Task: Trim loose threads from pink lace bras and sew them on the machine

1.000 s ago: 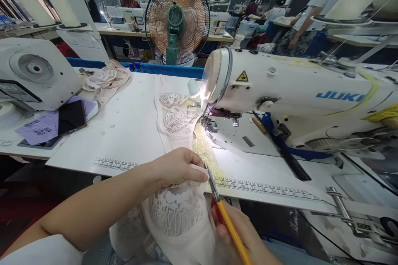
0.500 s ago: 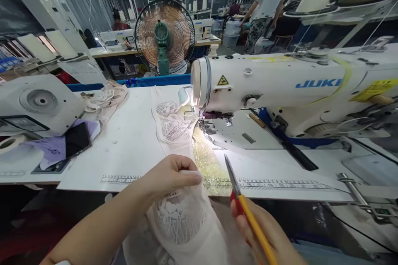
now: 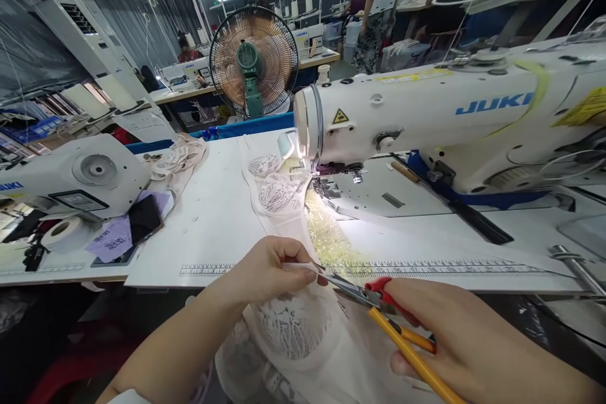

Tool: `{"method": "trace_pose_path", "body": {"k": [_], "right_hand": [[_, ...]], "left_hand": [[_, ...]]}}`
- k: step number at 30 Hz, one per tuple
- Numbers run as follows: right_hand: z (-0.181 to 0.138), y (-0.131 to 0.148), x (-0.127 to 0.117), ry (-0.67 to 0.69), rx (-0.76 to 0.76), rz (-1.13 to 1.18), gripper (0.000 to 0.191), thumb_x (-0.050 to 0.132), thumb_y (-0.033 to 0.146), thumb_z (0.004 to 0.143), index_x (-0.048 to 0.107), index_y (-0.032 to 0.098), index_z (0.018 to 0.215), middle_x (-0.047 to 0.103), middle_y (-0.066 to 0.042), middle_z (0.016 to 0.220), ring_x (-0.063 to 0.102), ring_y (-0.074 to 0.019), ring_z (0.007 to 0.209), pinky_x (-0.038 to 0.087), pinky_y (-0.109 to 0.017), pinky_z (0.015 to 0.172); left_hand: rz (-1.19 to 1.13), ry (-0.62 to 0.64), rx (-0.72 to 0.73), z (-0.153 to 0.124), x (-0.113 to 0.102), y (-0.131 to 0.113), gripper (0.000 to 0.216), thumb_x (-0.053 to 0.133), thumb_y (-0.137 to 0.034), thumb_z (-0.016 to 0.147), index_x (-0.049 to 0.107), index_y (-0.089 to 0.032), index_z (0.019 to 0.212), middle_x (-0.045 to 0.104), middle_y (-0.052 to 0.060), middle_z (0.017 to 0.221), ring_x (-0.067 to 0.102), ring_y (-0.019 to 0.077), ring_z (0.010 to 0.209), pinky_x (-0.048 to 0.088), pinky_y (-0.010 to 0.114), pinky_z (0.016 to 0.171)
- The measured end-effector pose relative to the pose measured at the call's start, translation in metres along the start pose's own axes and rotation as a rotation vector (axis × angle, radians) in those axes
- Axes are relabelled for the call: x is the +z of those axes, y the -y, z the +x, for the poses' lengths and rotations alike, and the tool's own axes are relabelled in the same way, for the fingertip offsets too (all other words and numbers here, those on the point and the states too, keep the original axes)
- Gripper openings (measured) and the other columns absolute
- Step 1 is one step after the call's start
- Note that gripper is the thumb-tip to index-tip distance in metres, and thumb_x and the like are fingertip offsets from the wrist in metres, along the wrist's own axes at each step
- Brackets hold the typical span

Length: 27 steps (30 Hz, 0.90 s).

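My left hand [image 3: 274, 268] pinches a narrow white strip at the edge of a pale lace bra [image 3: 293, 328], just in front of the table edge. In my right hand [image 3: 449, 322] is a pair of scissors [image 3: 353, 289] with red on the handle. Their blade tips meet the strip beside my left fingertips; whether they cut into it I cannot tell. A long orange rod [image 3: 407, 356] also lies in my right hand, and how it joins the scissors is unclear. More pale lace cups [image 3: 279, 192] run across the table to the sewing machine's needle area, beside yellowish, glittery material [image 3: 331, 240].
A white sewing machine [image 3: 402, 120] stands on the right, with a black-handled tool [image 3: 478, 221] by its base. Another machine [image 3: 95, 170], a phone [image 3: 145, 219] and a lace pile [image 3: 177, 158] are at left. A fan [image 3: 253, 60] and people are behind.
My right hand has brought the scissors left, turning their blades from pointing up to pointing at the strip by my left fingers. The left hand keeps its pinch. The whole view has shifted and tilted.
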State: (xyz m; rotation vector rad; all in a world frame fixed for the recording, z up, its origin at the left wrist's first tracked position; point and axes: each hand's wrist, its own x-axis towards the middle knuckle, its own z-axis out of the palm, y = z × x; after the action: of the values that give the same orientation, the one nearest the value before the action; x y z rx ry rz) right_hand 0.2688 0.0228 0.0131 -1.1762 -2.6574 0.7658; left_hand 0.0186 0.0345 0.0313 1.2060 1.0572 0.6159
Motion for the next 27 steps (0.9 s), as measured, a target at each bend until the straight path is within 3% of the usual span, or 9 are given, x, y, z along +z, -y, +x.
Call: {"method": "trace_pose_path", "body": {"k": [4,8,19,27], "right_hand": [[-0.003,-0.002,0.007,-0.085,-0.015,-0.091,0.027,0.059,0.045,0.074,0.046,0.022,0.069,0.052,0.001,0.061,0.046,-0.0151,0.052,0.029,-0.025,0.047],[-0.004,-0.004,0.009,-0.096,-0.013,-0.136,0.034,0.055,0.053,0.077,0.046,0.022,0.068,0.054,-0.001,0.063,0.050,-0.0174,0.053,0.031,-0.026,0.047],[-0.005,-0.004,0.009,-0.091,0.019,-0.121,0.023,0.058,0.042,0.076,0.049,0.022,0.068,0.062,-0.002,0.067,0.058,-0.0209,0.059,0.039,-0.028,0.049],[-0.005,-0.009,0.014,-0.121,0.009,-0.011,0.028,0.051,0.042,0.081,0.045,0.022,0.063,0.057,-0.001,0.060,0.051,-0.0168,0.050,0.033,-0.026,0.044]], "left_hand": [[0.115,-0.039,0.007,-0.002,0.008,-0.010,0.005,0.059,-0.013,0.066,0.063,-0.009,0.067,0.062,0.001,0.059,0.031,0.0016,0.038,0.023,0.016,0.036],[0.197,-0.065,0.019,-0.002,0.011,-0.012,0.007,0.055,-0.010,0.065,0.062,-0.010,0.064,0.064,0.003,0.064,0.041,0.0041,0.045,0.031,0.016,0.042],[0.333,-0.078,0.020,0.001,0.011,-0.009,0.009,0.052,-0.010,0.066,0.061,-0.012,0.063,0.068,0.005,0.070,0.052,0.0093,0.053,0.035,0.018,0.044],[0.297,-0.075,-0.018,0.001,0.008,-0.008,0.011,0.056,-0.018,0.072,0.057,-0.012,0.063,0.067,0.005,0.069,0.043,0.0054,0.047,0.031,0.017,0.042]]}}
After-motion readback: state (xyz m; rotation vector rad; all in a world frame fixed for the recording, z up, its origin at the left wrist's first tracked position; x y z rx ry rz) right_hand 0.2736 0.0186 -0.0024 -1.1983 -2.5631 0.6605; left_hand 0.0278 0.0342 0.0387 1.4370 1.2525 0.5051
